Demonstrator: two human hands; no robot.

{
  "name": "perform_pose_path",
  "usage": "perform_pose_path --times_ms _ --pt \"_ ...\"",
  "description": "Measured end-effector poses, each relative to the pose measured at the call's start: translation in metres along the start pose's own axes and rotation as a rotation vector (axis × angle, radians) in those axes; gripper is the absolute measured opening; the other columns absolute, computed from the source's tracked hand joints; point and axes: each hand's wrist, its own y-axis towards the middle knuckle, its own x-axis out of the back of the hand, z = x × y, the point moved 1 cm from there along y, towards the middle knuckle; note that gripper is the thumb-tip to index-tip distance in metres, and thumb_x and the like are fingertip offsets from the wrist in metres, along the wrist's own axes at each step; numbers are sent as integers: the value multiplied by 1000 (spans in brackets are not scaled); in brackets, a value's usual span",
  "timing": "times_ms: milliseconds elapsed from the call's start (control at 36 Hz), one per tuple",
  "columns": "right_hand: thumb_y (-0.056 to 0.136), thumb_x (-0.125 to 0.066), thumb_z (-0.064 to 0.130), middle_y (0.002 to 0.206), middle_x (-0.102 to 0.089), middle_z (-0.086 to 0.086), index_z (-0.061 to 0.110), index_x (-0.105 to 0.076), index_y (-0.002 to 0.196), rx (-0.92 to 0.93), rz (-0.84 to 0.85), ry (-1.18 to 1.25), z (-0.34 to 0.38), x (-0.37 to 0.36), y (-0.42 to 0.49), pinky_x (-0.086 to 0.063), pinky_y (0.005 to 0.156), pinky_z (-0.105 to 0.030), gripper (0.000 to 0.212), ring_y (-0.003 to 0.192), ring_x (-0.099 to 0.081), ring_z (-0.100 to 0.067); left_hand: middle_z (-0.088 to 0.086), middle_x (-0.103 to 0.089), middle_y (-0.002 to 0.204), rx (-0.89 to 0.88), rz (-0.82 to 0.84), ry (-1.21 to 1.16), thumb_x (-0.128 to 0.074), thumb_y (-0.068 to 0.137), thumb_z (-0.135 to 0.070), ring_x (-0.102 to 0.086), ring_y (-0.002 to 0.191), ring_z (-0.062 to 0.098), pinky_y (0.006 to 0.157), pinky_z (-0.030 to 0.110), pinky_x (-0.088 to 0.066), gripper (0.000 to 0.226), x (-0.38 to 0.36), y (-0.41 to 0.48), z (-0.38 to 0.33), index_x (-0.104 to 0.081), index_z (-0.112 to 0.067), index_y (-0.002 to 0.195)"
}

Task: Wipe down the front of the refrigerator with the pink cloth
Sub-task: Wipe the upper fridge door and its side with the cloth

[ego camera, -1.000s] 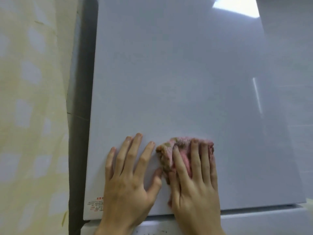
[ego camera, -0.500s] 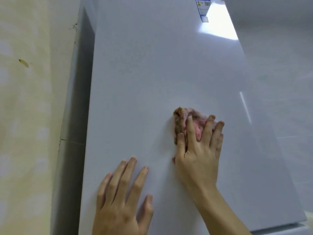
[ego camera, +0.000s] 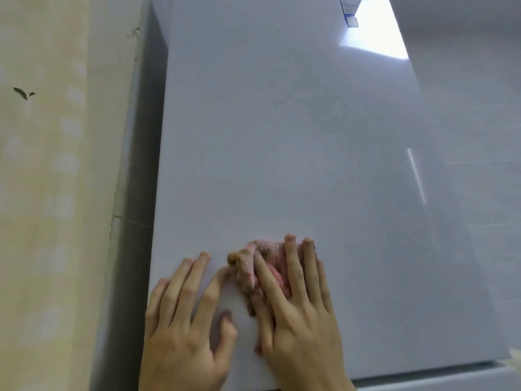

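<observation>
Refrigerator door [ego camera: 282, 136], at 6 o'clock pink cloth [ego camera: 245, 269] half hidden under spread right hand [ego camera: 298, 328], left hand [ego camera: 180, 334] flat alongside.

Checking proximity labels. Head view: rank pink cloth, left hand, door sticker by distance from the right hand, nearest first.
1. pink cloth: pressed under the right hand.
2. left hand: flat beside it, on its left.
3. sticker: top of the refrigerator door, far above.

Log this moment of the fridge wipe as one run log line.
phase: wiping | right hand: flat, pressing pink cloth on lower refrigerator door | left hand: flat on door, beside cloth
</observation>
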Motion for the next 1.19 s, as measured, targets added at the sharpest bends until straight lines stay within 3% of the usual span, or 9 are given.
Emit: perform_pose_path --times_ms 139,250,444,556,722,861,1056,1194 --pt "109 -35 45 173 -16 -15 30 -40 160 -141 8 -33 0 -11 61 -14 130 -51 54 162 -6 -37 10 -48 160 11 10 2 -51 90 -35 -43 148 32 124 47 -26 58 -2 -1 4 -58 -22 145" --pt "111 -31 45 174 -14 -14 31 -37 162 -155 2 -41 8 -12 58 -12 131 -49 53 162 -4 -35 10 -49 159 44 -13 -6 -49 93 -33 -43 149 33 121 52 -34 54 -1 -1 3 -64 -14 142" --pt "107 -44 42 169 -29 -16 30 -47 156 -25 29 36 38 -8 -23 -28 126 -52 51 159 -21 -39 14 -49 158 52 -42 -43 -47 87 -26 -44 148 36 120 55 -35 58 -2 -4 1 -64 -5 139" --pt "105 -50 41 170 -29 -13 33 -47 156 4 45 73 38 -3 -34 -29 126 -50 51 159 -21 -36 14 -50 158 59 -50 -84 -46 88 -17 -44 148 37 123 52 -32 56 3 -4 0 -64 -4 139" --pt "107 -53 38 170 -27 -14 30 -54 152 -21 -24 136 25 -16 40 -23 128 -51 46 161 -15 -35 13 -51 157 94 -51 -100 -48 90 -10 -45 146 35 124 42 -30 51 4 -1 -1 -64 -3 138" --pt "110 -46 37 170 -26 -19 25 -50 155 -100 -62 83 32 -31 89 -17 129 -51 47 161 -11 -39 16 -52 155 107 -34 -133 -46 91 -16 -43 146 35 121 49 -35 50 7 3 4 -65 -2 135" --pt "108 -48 38 171 -21 -18 24 -49 156 -36 4 114 43 -24 43 -20 129 -53 50 161 -7 -38 18 -48 158 143 -49 -140 -46 94 -22 -40 148 37 121 53 -35 53 5 -2 8 -58 0 141" --pt "107 -53 36 169 -29 -14 28 -50 155 28 28 144 58 -17 -22 -31 125 -51 49 160 -20 -35 20 -50 154 182 -81 -181 -47 84 -18 -41 146 37 121 48 -35 57 11 -4 8 -57 7 134"
